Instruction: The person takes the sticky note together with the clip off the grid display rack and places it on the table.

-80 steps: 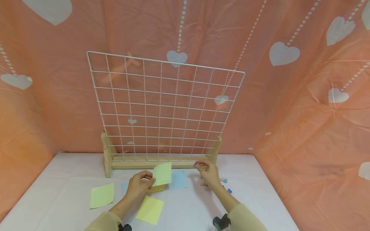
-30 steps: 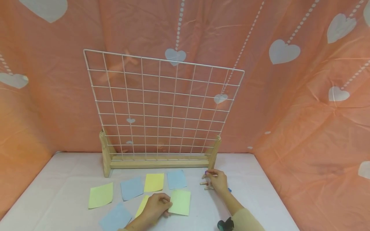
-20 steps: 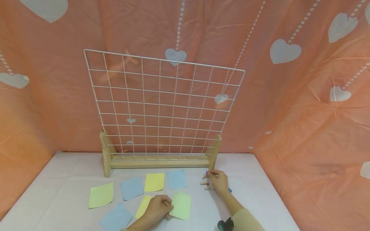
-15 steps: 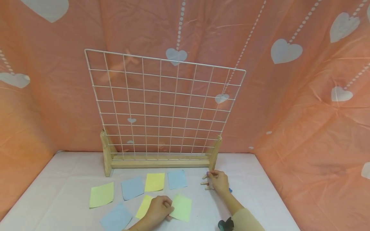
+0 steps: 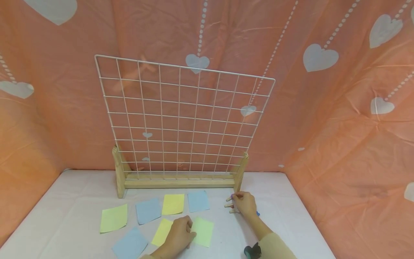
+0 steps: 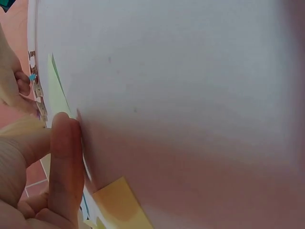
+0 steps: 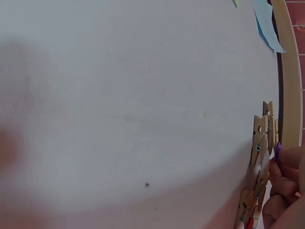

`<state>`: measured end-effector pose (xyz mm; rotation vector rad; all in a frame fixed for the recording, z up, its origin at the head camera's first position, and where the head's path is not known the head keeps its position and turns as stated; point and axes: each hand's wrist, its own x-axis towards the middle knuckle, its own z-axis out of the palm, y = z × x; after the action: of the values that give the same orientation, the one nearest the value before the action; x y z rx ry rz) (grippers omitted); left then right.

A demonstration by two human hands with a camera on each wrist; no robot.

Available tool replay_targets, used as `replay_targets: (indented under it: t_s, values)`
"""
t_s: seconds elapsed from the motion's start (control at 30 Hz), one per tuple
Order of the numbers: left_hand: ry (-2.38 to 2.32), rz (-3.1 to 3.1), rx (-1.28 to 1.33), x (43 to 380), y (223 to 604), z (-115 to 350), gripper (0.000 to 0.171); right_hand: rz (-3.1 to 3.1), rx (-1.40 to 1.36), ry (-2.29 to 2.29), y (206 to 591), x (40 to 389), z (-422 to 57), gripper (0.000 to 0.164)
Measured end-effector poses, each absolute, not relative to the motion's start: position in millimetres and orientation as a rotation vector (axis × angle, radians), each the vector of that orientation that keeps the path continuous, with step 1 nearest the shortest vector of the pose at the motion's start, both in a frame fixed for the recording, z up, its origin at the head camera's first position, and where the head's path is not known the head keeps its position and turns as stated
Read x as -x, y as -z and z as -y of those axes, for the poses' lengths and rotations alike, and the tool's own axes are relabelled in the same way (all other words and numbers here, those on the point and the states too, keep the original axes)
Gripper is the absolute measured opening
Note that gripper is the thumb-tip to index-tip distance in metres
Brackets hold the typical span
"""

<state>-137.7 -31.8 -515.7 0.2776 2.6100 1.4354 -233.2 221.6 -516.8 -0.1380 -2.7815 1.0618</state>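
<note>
On the white table lies a light green sticky note (image 5: 204,232), and my left hand (image 5: 178,233) is at its left edge. In the left wrist view that hand's fingers (image 6: 66,162) are fairly straight, beside the green note (image 6: 57,93). My right hand (image 5: 244,204) is low over a cluster of wooden clothespins (image 5: 229,206) at the right. Its fingertips pinch a clothespin with a purple decoration (image 7: 278,151); most of it is hidden by the fingers. More plain wooden clothespins (image 7: 259,140) lie right beside those fingers.
A white wire grid (image 5: 185,115) stands upright in a wooden base (image 5: 178,184) behind the notes. Another green note (image 5: 113,218), blue notes (image 5: 148,211) and yellow notes (image 5: 173,204) lie spread over the table. Orange cloth with hearts (image 5: 291,126) surrounds it.
The left hand has brought the green note down toward the front and laid it on the table, and its fingers have just loosened. The right hand has moved right and down to the clothespins.
</note>
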Motion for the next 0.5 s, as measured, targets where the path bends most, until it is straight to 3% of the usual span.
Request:
replay_targets:
  t_s: [0.3,0.5]
  values:
    - [-1.319,-2.799,-0.217,134.8,508.2,35.2,0.029,2.724,0.138,-1.081,514.9,229.8,-218.8,0.016]
    - [-1.392,-2.774,-0.162,133.3,508.9,40.7,0.026,2.653,0.113,-1.183,515.1,222.6,-215.5,0.014]
